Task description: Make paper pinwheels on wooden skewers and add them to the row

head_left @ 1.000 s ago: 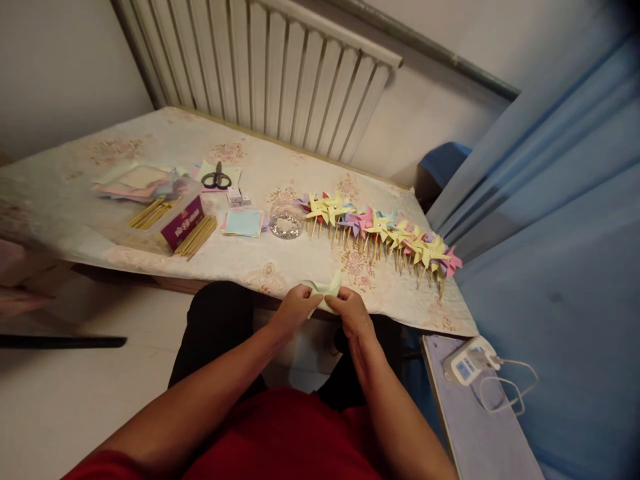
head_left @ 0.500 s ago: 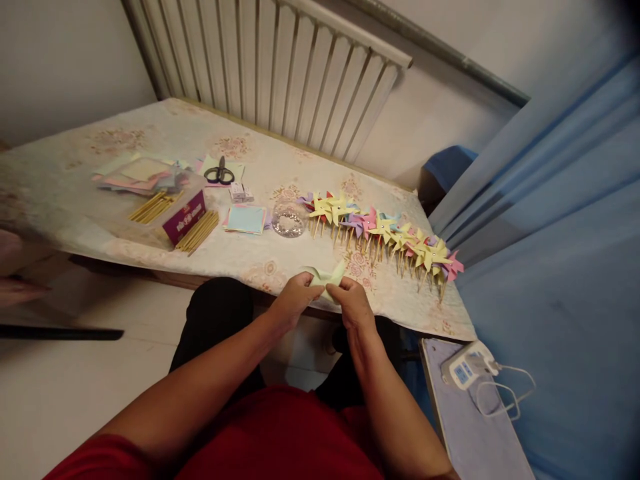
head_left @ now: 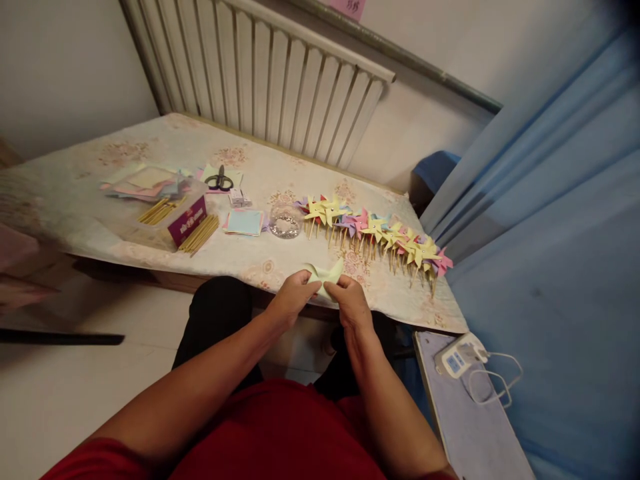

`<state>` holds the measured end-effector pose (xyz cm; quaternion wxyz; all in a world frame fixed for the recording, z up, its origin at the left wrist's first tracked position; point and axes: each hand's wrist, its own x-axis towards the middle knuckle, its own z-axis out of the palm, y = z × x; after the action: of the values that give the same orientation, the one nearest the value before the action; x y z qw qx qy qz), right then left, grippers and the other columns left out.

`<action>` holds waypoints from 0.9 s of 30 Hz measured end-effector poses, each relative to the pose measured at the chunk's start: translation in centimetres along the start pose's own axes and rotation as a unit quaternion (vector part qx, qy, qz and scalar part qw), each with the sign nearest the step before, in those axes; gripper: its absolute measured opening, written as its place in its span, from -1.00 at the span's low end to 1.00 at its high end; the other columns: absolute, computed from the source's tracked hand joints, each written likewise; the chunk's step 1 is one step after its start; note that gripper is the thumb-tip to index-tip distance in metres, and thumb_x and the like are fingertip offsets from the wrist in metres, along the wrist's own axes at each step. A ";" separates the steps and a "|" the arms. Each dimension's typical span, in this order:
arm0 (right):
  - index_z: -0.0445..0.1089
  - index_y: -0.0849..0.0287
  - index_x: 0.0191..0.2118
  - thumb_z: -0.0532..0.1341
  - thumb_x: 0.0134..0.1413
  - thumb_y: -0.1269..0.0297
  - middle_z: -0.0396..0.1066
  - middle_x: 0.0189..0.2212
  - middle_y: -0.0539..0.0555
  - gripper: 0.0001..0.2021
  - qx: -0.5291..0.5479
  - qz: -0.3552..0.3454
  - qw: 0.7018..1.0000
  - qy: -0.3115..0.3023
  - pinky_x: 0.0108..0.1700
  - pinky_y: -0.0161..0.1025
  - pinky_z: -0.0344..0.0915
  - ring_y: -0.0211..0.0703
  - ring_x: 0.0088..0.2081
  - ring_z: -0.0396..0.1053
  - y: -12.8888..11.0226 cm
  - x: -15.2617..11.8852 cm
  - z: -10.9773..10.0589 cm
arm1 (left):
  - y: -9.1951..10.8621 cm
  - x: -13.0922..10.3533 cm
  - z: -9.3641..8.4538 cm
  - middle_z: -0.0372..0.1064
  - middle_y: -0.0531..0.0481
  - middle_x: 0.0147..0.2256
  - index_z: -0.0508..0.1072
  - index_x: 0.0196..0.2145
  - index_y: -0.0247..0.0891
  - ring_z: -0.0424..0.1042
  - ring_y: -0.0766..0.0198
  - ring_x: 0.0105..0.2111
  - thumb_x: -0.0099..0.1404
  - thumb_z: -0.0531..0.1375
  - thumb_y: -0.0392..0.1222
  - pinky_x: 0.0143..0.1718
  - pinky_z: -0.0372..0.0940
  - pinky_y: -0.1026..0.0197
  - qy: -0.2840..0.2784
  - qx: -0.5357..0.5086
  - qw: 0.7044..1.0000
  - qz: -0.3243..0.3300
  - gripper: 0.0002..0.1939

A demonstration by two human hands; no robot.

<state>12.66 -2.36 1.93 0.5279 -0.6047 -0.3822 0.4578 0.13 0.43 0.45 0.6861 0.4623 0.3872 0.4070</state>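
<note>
A curled piece of pale green paper (head_left: 325,274) is pinched between the person's hands, at the bench's (head_left: 235,261) near edge. The left hand (head_left: 294,295) has its fingers (head_left: 301,276) closed on the paper's left side, and the right hand (head_left: 352,303) grips the right side just as snugly, the thumbs near each other at the lower middle. A pointed corner sticks up above the right fingers. I see pinwheels (head_left: 374,228) lined up toward the bench's right end, beside a round clear dish (head_left: 285,227).

One held paper (head_left: 326,272), one pair of scissors (head_left: 221,179) — pinwheels (head_left: 375,227), perhaps over ten.
</note>
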 end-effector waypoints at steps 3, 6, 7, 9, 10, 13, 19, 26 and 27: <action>0.53 0.24 -0.41 0.29 -0.31 0.21 0.44 -0.56 -0.04 -0.74 0.007 0.004 1.000 0.001 -0.42 -0.31 0.15 -0.28 -0.54 0.24 0.0 -0.3 -0.2 | 0.2 -0.4 0.3 0.27 0.11 -0.52 0.36 -0.43 -0.25 0.29 0.30 -0.45 0.02 0.23 -0.07 -0.39 0.17 0.27 0.007 0.004 1.000 -0.007 -0.79; 0.52 0.23 -0.43 0.29 -0.31 0.22 0.44 -0.57 -0.05 -0.76 0.009 0.005 1.000 0.000 -0.42 -0.31 0.16 -0.28 -0.55 0.24 0.0 -0.6 -0.4 | 0.1 -0.6 0.3 0.24 0.11 -0.55 0.34 -0.47 -0.23 0.28 0.29 -0.47 0.03 0.24 -0.05 -0.43 0.15 0.27 0.015 0.015 1.000 -0.012 -0.78; 0.52 0.23 -0.43 0.29 -0.32 0.23 0.43 -0.58 -0.05 -0.77 0.012 0.006 1.000 -0.001 -0.42 -0.31 0.16 -0.28 -0.55 0.24 -0.1 -0.7 -0.4 | 0.0 -0.6 0.3 0.23 0.12 -0.56 0.33 -0.47 -0.23 0.28 0.30 -0.48 0.04 0.24 -0.05 -0.44 0.14 0.28 0.014 0.018 1.000 -0.012 -0.78; 0.51 0.23 -0.45 0.29 -0.34 0.23 0.43 -0.58 -0.05 -0.77 0.022 0.012 1.000 -0.001 -0.42 -0.30 0.17 -0.28 -0.55 0.24 -0.1 -0.8 -0.4 | -0.2 -0.6 0.2 0.23 0.13 -0.56 0.34 -0.47 -0.24 0.27 0.32 -0.49 0.05 0.23 -0.06 -0.44 0.13 0.28 0.005 0.018 1.000 -0.010 -0.79; 0.51 0.22 -0.45 0.29 -0.35 0.23 0.43 -0.58 -0.05 -0.77 0.025 0.015 1.000 -0.001 -0.41 -0.30 0.18 -0.28 -0.55 0.25 0.0 -0.8 -0.4 | -0.3 -0.6 0.1 0.24 0.13 -0.55 0.35 -0.46 -0.25 0.26 0.33 -0.49 0.05 0.23 -0.08 -0.44 0.13 0.29 -0.002 0.017 1.000 -0.007 -0.80; 0.51 0.22 -0.45 0.28 -0.34 0.23 0.43 -0.57 -0.04 -0.77 0.018 0.013 1.000 -0.003 -0.39 -0.29 0.20 -0.26 -0.53 0.27 0.1 -0.8 -0.4 | -0.3 -0.6 -0.1 0.29 0.13 -0.52 0.39 -0.39 -0.27 0.27 0.35 -0.50 0.03 0.24 -0.13 -0.44 0.12 0.30 -0.016 0.007 1.000 -0.005 -0.80; 0.50 0.23 -0.47 0.30 -0.32 0.22 0.40 -0.59 -0.05 -0.79 -0.003 0.009 1.000 -0.001 -0.40 -0.29 0.17 -0.27 -0.53 0.24 0.4 -0.6 -0.3 | -0.4 -0.3 -0.2 0.29 0.13 -0.56 0.38 -0.43 -0.27 0.29 0.34 -0.53 -0.01 0.30 -0.12 -0.50 0.11 0.30 0.009 -0.004 1.000 -0.021 -0.77; 0.52 0.23 -0.43 0.29 -0.28 0.22 0.40 -0.60 -0.07 -0.78 -0.014 0.021 1.000 -0.015 -0.43 -0.31 0.12 -0.28 -0.55 0.21 1.5 0.5 -0.3 | -0.9 0.6 -1.1 0.35 0.09 -0.52 0.42 -0.38 -0.30 0.27 0.37 -0.55 0.03 0.28 -0.07 -0.52 0.07 0.31 -0.016 -0.003 0.999 -0.044 -0.74; 0.52 0.23 -0.43 0.29 -0.26 0.22 0.39 -0.60 -0.08 -0.79 -0.020 0.021 0.999 -0.018 -0.43 -0.31 0.11 -0.28 -0.55 0.21 1.7 0.8 -0.2 | -0.9 0.8 -1.2 0.35 0.09 -0.52 0.42 -0.38 -0.31 0.26 0.37 -0.55 0.04 0.28 -0.06 -0.52 0.06 0.31 -0.021 -0.004 0.999 -0.046 -0.74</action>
<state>13.04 -1.91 0.18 0.4989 -0.6151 -0.3879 0.4714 -0.48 1.38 -0.87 0.7138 0.4497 0.3921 0.3668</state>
